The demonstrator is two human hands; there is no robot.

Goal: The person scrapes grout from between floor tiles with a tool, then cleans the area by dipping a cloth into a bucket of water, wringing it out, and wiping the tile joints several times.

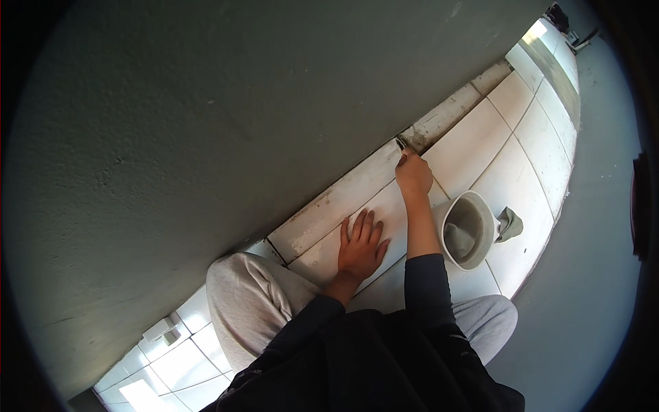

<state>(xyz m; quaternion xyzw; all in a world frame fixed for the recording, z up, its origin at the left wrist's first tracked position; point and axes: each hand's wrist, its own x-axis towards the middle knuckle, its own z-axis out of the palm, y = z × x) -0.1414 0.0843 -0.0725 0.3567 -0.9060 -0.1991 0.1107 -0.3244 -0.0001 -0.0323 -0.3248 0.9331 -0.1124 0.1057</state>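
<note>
My left hand (362,247) lies flat on a white floor tile (317,262), its fingers spread and nothing in it. Farther forward, my right hand (414,174) is closed round a small hand tool with a dark tip (401,143). That tip touches the foot of the wall, at the end of a narrow skirting tile (343,199). Most of the tool is hidden in my fist, so its exact kind does not show. Just beyond it lies a dirty, stained skirting strip (446,118). A whitish bucket (487,247) with something grey inside stands right of my right forearm.
A grey-green cloth (509,225) lies beside the bucket. The dark grey wall (206,123) rises along the left, and a pale blue-grey wall (590,206) bounds the right. A small white object (165,332) sits at the lower left. My knees are on either side.
</note>
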